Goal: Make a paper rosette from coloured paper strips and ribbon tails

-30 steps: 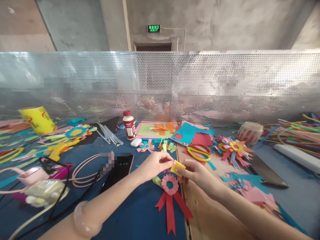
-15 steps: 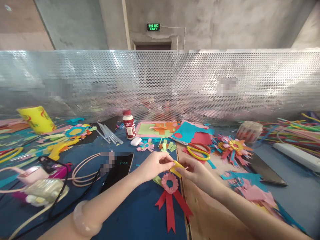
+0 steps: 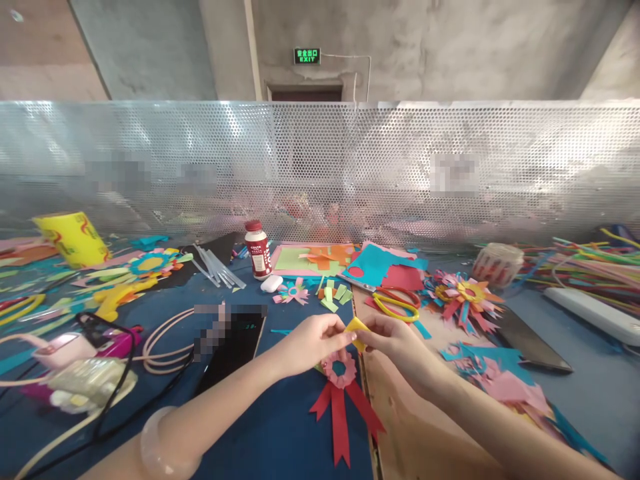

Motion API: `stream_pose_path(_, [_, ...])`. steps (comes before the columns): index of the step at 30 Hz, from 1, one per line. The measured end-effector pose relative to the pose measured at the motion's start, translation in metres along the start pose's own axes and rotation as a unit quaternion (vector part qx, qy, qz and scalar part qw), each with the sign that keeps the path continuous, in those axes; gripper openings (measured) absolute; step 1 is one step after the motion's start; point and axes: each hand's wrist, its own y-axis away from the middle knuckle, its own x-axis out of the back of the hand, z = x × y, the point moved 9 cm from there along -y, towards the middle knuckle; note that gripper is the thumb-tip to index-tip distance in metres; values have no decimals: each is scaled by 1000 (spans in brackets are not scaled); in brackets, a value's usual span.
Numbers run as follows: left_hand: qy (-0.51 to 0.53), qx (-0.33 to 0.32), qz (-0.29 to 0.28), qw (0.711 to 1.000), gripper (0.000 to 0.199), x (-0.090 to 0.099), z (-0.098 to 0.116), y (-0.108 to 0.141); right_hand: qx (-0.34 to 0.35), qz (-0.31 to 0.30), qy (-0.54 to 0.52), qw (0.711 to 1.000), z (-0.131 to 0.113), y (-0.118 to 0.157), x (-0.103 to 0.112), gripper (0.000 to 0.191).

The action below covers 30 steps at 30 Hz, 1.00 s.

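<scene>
Between my two hands is a small yellow paper piece (image 3: 357,332), looking folded. My left hand (image 3: 320,341) pinches its left edge between thumb and fingers. On the other side, my right hand (image 3: 393,341) grips it with thumb and forefinger. Just below my fingers lies a pink ruffled paper ring (image 3: 340,371), its upper edge partly hidden by my left hand. Red paper ribbons (image 3: 341,423) with notched ends spread from under the ring toward me.
Behind my hands are yellow-handled scissors (image 3: 397,307), green paper strips (image 3: 330,295) and a red-capped bottle (image 3: 258,250). A dark phone (image 3: 233,347) lies left, a paper flower (image 3: 470,291) right. A perforated metal screen (image 3: 310,167) stands behind.
The yellow paper has turned and tilted up between my fingers. My left hand has moved slightly down and right, covering more of the pink ring's top and the green paper beside it.
</scene>
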Motion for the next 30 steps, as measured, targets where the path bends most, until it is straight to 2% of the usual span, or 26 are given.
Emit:
stream_pose_path(3, [22, -7, -11, 1000, 28, -7, 2, 2, 11, -15, 18, 1000, -8, 3, -3, 27])
stream_pose_path(5, [30, -11, -3, 999, 26, -6, 2, 2, 22, -25, 46, 998, -14, -1, 4, 26])
stream_pose_path(7, [18, -16, 26, 999, 25, 2, 2, 2, 37, -22, 86, 995, -20, -13, 22, 25])
stream_pose_path(11, [-7, -36, 89, 995, 25, 29, 3, 0, 58, 65, 183, 979, -17, -46, 83, 16])
stream_pose_path(13, [-7, -42, 104, 994, 25, 39, 2, -1, 62, 80, 210, 973, -12, -56, 96, 14])
stream_pose_path(14, [-8, -45, 109, 993, 25, 42, 2, -2, 65, 81, 218, 971, -10, -58, 95, 15])
stream_pose_path(16, [-11, -49, 112, 992, 25, 45, 3, -2, 73, 65, 221, 970, -11, -55, 81, 19])
stream_pose_path(19, [-18, -51, 97, 994, 25, 38, 4, -2, 78, 4, 191, 979, -20, -40, 40, 29])
stream_pose_path(21, [-25, -52, 83, 995, 24, 31, 4, 0, 74, -52, 156, 984, -27, -31, 11, 29])
stream_pose_path(23, [-32, -51, 74, 995, 24, 26, 4, 2, 60, -87, 116, 988, -30, -26, -7, 29])
stream_pose_path(26, [-39, -47, 67, 996, 24, 24, 3, 4, 37, -111, 56, 992, -26, -26, -16, 32])
stream_pose_path(30, [-41, -47, 65, 996, 23, 24, 2, 4, 19, -110, -3, 994, -15, -28, -15, 32])
